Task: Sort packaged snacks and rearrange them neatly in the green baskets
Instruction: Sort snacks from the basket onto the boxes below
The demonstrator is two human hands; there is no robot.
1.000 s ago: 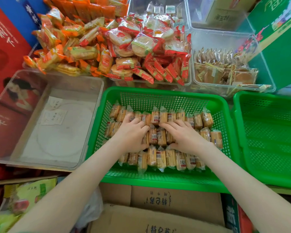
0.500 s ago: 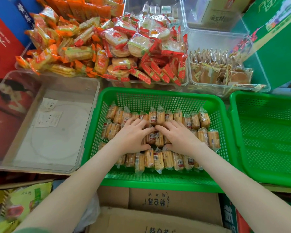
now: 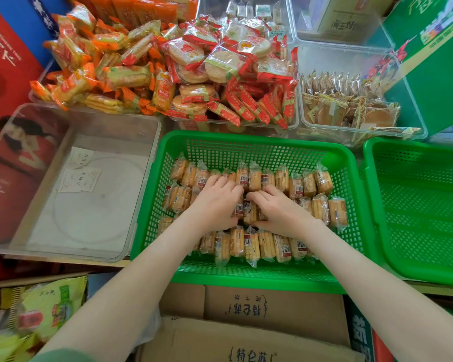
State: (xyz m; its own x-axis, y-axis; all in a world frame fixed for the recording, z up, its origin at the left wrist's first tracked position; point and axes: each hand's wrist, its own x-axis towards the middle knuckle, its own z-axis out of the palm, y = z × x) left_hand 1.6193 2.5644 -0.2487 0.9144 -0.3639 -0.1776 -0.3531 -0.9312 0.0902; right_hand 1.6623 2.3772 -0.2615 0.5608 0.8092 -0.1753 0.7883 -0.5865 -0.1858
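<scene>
Both hands lay palm-down, side by side, in the basket (image 3: 246, 139). They pressed on the middle row of packs (image 3: 266, 244), which stood in three rows across its floor. The left hand (image 3: 215, 202) had its fingers fairly straight, pointing to 12 o'clock. The right hand (image 3: 280, 212) pointed to 10 o'clock, its fingertips nearly meeting the left's. Neither hand plainly gripped a pack. A second basket (image 3: 416, 205) sat at 3 o'clock from the first and a clear bin (image 3: 147, 178) at 9 o'clock. At 12 o'clock lay red packs (image 3: 220, 69), at 11 o'clock orange packs (image 3: 102, 66), and at 1 o'clock a tub (image 3: 413, 126) of brown cakes. A carton (image 3: 246, 307) lay at 6 o'clock.
</scene>
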